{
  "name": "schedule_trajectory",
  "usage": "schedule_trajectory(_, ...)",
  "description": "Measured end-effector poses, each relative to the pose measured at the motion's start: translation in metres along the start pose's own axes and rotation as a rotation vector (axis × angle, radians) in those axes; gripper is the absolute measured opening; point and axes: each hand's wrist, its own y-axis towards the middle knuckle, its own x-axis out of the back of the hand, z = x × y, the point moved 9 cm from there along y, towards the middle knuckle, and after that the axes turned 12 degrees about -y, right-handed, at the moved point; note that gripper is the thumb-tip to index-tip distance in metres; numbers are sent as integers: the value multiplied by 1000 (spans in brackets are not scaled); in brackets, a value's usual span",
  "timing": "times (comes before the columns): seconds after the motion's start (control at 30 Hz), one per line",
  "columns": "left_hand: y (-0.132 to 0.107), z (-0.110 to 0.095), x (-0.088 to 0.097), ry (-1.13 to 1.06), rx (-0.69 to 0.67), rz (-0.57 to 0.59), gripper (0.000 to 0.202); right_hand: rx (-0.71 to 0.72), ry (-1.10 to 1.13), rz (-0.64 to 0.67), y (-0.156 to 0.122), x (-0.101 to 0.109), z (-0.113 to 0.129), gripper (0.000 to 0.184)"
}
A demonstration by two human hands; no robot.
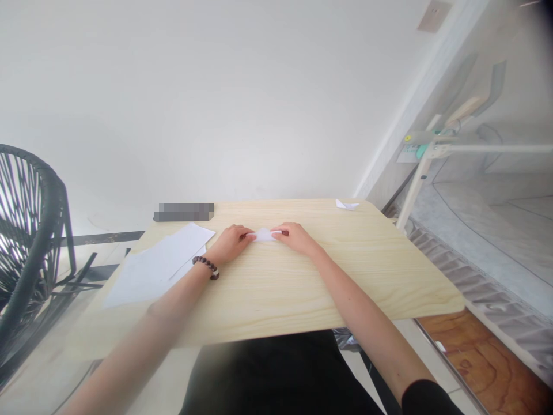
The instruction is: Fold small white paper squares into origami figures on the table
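Note:
A small folded piece of white paper (264, 234) lies on the light wooden table (302, 288), near its far middle. My left hand (231, 242), with a dark bead bracelet on the wrist, pinches the paper's left end. My right hand (296, 236) pinches its right end. Both hands rest low on the tabletop with fingers curled onto the paper.
Several white sheets (159, 262) lie on the table's left part. A small folded paper shape (347, 204) sits at the far right edge. A dark flat object (184, 211) lies at the far left edge. A black wire chair (30, 230) stands left; a white frame (425, 167) stands right.

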Motion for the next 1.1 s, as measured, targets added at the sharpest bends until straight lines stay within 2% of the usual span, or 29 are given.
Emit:
schedule_trajectory(0.37,2,18,2,-28,111,-26,32,-32,-98,-68,3,-1,-1,21)
schedule_trajectory(0.77,-1,20,2,62,130,-52,27,-87,-150,-107,3,-6,-5,15)
schedule_trajectory(0.97,0,19,2,99,125,-69,27,-133,-126,-152,1,-5,-11,22)
schedule_trajectory(1.1,0,16,-1,110,101,-41,25,-138,-174,-225,-4,1,-3,32)
